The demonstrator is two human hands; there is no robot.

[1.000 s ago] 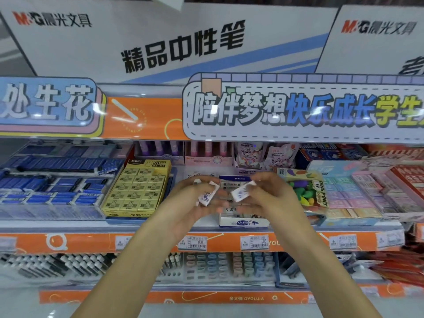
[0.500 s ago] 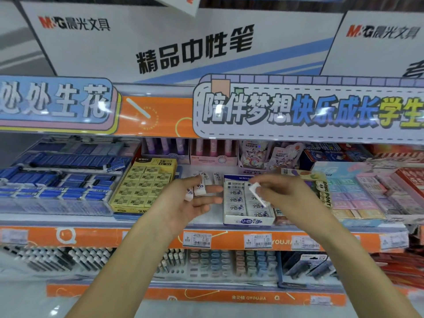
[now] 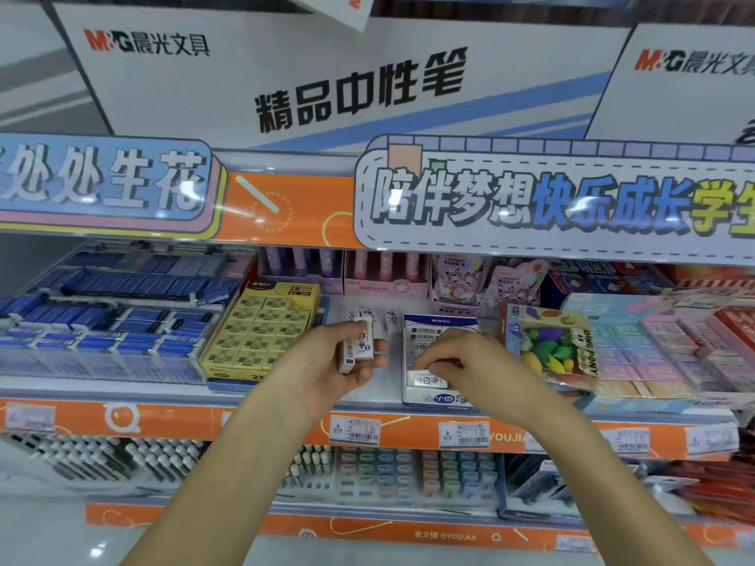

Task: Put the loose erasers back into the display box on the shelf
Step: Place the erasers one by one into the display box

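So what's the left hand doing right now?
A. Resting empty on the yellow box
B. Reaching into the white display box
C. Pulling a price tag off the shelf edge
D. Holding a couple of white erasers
D: the left hand grips white erasers just left of the display box, while the right hand sets one into that box.
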